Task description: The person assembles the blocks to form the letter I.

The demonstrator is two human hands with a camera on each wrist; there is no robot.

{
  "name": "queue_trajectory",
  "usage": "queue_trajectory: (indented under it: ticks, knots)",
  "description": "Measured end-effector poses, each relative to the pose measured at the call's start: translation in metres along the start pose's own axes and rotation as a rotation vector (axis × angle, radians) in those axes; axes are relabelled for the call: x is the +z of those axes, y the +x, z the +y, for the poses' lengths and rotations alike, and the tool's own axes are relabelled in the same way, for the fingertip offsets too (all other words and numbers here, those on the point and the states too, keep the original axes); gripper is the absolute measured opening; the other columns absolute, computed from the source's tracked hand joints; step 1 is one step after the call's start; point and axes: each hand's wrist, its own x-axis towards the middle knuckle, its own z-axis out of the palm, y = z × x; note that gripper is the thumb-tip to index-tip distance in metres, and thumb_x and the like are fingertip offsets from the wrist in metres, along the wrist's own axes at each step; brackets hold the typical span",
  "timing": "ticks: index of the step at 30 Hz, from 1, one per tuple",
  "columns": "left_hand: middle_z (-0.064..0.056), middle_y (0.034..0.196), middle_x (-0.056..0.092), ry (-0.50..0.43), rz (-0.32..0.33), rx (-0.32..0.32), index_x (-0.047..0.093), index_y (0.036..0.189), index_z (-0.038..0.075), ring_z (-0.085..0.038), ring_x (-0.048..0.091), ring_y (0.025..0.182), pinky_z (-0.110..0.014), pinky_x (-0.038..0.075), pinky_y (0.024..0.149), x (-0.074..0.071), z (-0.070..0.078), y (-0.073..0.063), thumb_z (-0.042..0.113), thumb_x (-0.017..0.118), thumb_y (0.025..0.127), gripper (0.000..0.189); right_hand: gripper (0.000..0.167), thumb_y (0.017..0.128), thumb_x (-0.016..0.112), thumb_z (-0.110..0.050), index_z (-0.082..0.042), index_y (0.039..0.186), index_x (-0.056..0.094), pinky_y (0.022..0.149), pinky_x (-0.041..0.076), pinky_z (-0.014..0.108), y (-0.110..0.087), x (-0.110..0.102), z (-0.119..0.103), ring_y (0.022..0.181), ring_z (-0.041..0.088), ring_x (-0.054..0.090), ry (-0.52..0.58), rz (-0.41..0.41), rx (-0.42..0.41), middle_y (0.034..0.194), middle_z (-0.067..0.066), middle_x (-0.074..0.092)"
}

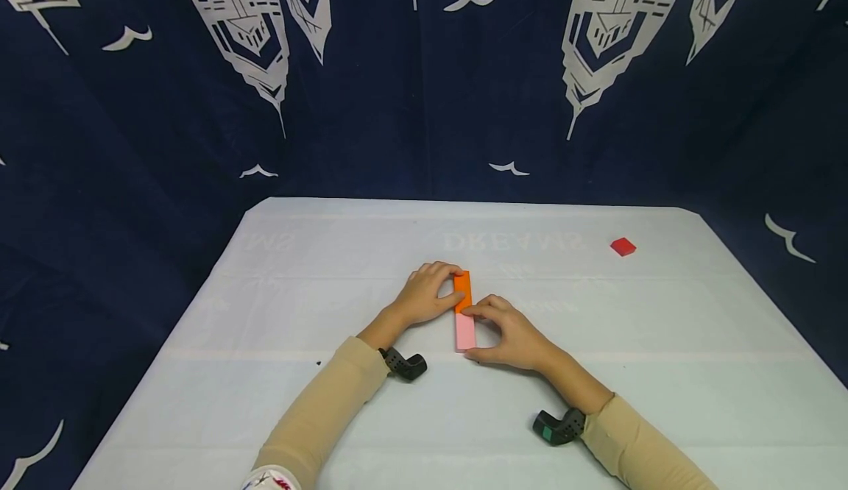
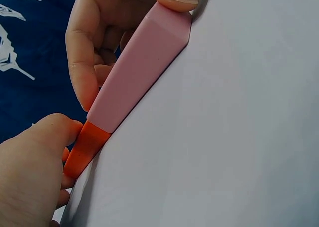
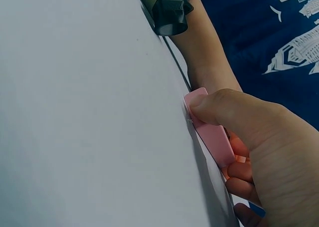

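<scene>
The left hand (image 1: 427, 296) is bending its fingers partway closed and is holding the orange block (image 1: 467, 288), which is lying at three o'clock from the palm, with the fingertips touching near its far end and the thumb touching its left side nearer the person. At six o'clock from the orange block, the pink block (image 1: 465, 334) is lying end to end with it on the white tablecloth (image 1: 265, 306). The right hand (image 1: 509, 334) is gripping the pink block, at nine o'clock from its palm, thumb at the six o'clock end, index finger at twelve. Well apart, a red block (image 1: 623, 246) is resting at two o'clock.
</scene>
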Motion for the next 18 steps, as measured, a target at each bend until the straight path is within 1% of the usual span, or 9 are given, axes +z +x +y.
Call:
queue_trajectory:
  ticks: [10, 15, 18]
  knots:
    - [-0.004, 0.133, 0.055, 0.007, -0.015, -0.002, 0.055, 0.131, 0.016, -0.024, 0.046, 0.125, -0.046, 0.036, 0.100, -0.0028, 0.0009, 0.0011, 0.036, 0.060, 0.095, 0.042, 0.058, 0.069, 0.089, -0.026, -0.009, 0.121, 0.066, 0.089, 0.047, 0.037, 0.0010, 0.0009, 0.0010, 0.101, 0.017, 0.055, -0.006, 0.012, -0.016, 0.108, -0.002, 0.059]
    - [-0.004, 0.130, 0.054, 0.022, -0.014, -0.008, 0.058, 0.129, 0.017, -0.023, 0.048, 0.121, -0.045, 0.039, 0.098, -0.0048, 0.0028, 0.0034, 0.037, 0.061, 0.094, 0.040, 0.060, 0.068, 0.089, -0.027, -0.009, 0.121, 0.067, 0.087, 0.046, 0.037, 0.0005, 0.0007, -0.0004, 0.100, 0.015, 0.055, -0.007, 0.013, 0.003, 0.108, -0.003, 0.058]
    - [-0.005, 0.129, 0.055, 0.029, -0.006, -0.003, 0.059, 0.127, 0.017, -0.023, 0.048, 0.120, -0.044, 0.039, 0.097, -0.0073, 0.0046, 0.0038, 0.037, 0.062, 0.093, 0.039, 0.061, 0.069, 0.089, -0.028, -0.010, 0.122, 0.066, 0.089, 0.046, 0.037, 0.0010, 0.0011, -0.0007, 0.101, 0.014, 0.054, -0.001, 0.003, 0.018, 0.108, -0.004, 0.058]
